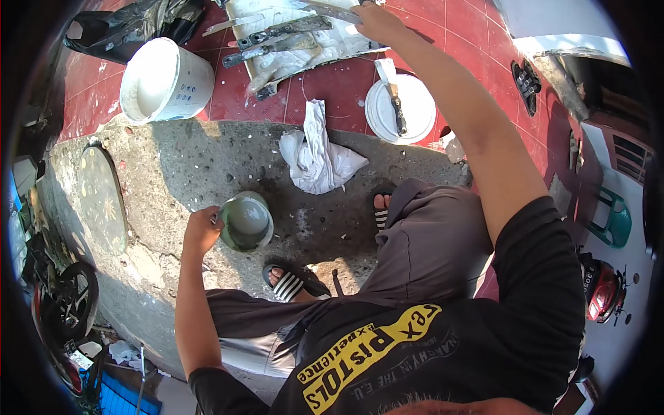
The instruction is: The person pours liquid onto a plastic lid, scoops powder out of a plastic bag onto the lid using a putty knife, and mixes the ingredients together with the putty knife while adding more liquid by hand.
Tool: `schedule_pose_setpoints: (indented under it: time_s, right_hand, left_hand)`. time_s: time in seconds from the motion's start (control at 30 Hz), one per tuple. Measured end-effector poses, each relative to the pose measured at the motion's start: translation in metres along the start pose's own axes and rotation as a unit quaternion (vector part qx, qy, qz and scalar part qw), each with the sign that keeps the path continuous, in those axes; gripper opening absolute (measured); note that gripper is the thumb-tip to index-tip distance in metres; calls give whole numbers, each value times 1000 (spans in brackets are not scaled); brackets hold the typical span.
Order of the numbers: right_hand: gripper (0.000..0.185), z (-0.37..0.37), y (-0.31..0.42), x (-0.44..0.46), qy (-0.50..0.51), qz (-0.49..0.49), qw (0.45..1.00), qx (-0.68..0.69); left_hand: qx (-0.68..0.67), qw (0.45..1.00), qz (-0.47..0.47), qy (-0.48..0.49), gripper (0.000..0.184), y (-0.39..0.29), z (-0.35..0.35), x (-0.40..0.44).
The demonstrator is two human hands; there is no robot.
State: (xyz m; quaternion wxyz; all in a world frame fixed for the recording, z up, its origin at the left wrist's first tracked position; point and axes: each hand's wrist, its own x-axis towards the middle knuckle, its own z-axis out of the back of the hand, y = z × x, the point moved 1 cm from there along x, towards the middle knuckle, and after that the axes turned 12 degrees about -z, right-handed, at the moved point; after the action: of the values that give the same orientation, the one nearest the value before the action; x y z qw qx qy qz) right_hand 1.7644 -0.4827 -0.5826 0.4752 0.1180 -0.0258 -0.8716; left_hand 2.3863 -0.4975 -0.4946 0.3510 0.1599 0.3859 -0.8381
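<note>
My left hand [202, 232] is closed on the rim of a greenish round pot [236, 238] with pale, milky liquid [250, 218] inside. Far forward, my right hand [380, 24] grips the end of a wide-bladed scraper [330, 10] above a white-smeared board [339, 43]. On that board lie other long flat scrapers [285, 32] coated in white. A crumpled white bag [319, 160] rests on the concrete between my hands. Right of it, a putty knife [393, 97] lies across a white round lid [419, 111].
A white bucket [190, 86] with white paste stands on the red tiles [318, 104], beside a black plastic bag [114, 31]. A stone slab [102, 197] lies at left. Motorcycles [66, 304] stand at both sides; a green chair [612, 218] is at right.
</note>
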Motion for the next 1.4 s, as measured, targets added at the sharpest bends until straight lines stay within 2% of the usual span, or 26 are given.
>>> schedule_pose_setpoints:
  time_s: [0.03,0.07,0.1,0.13,0.23,0.3,0.33,0.4,0.47,0.53,0.6,0.67,0.73,0.8,0.87,0.9,0.97,1.0,1.03,1.1,1.13,1.2,1.3,1.4]
  right_hand:
    - [48,1,-1,0,61,-17,997,45]
    - [48,3,-9,-8,60,-21,997,46]
    - [39,32,2,-41,-105,26,994,22]
    - [33,50,13,-72,-263,73,962,-4]
    - [32,60,-6,-118,-264,38,963,48]
    - [34,68,-6,-177,-65,-71,986,139]
    - [39,48,-17,-202,-43,-75,991,98]
    - [57,33,-17,-244,75,-156,984,45]
    - [56,10,-19,-267,25,-150,987,43]
    - [50,-3,-18,-272,22,-142,987,77]
    - [46,-15,-19,-271,26,-154,983,99]
    - [43,-16,-27,-270,28,-165,979,119]
    - [36,-9,-33,-270,2,-187,971,149]
    - [32,-16,-52,-270,-10,-181,973,142]
    - [28,-27,-75,-274,-104,-186,965,151]
    - [28,-25,-80,-276,-85,-228,964,112]
    - [31,-22,-90,-277,-68,-251,962,83]
    - [35,-22,-94,-279,-51,-275,959,52]
    - [35,-24,-98,-280,-52,-278,958,52]
    - [45,-27,-105,-285,-113,-240,962,66]
    - [45,-27,-107,-288,-112,-244,961,65]
    - [52,-29,-107,-289,-56,-258,956,125]
    - [57,-27,-99,-292,-26,-301,934,191]
    - [55,-22,-94,-298,-44,-297,936,187]
  left_hand:
    - [4,1000,-7,-19,26,8,2,4]
    - [6,1000,-10,-17,26,17,5,8]
    - [-28,999,12,-38,27,23,9,12]
    - [-63,996,36,-58,28,26,10,14]
    - [-137,986,46,-85,29,24,21,21]
    - [-143,985,53,-83,29,36,24,25]
    - [-157,983,60,-70,29,42,24,27]
    - [-166,983,61,-53,29,49,25,31]
    - [-190,978,77,-29,30,52,25,32]
    - [-184,976,112,-11,35,44,32,30]
    - [-23,989,82,-120,40,36,40,30]
    - [75,969,4,-234,36,-5,54,31]
    - [67,955,-37,-285,31,-65,59,38]
    - [-53,967,-58,-244,30,-111,43,54]
    - [-217,963,-55,-152,31,-154,6,77]
    - [-303,949,-35,-75,32,-172,-15,94]
    - [-373,926,-64,3,35,-200,-63,132]
    - [-409,909,-74,-6,34,-213,-87,153]
    - [-426,904,-40,-19,39,-234,-103,167]
    - [-374,918,-86,-97,41,-246,-151,200]
    - [-374,918,-87,-93,41,-263,-156,204]
    - [-385,918,-4,-98,47,-286,-163,209]
    - [-440,891,25,-108,49,-295,-177,215]
    - [-463,879,44,-103,50,-290,-181,217]
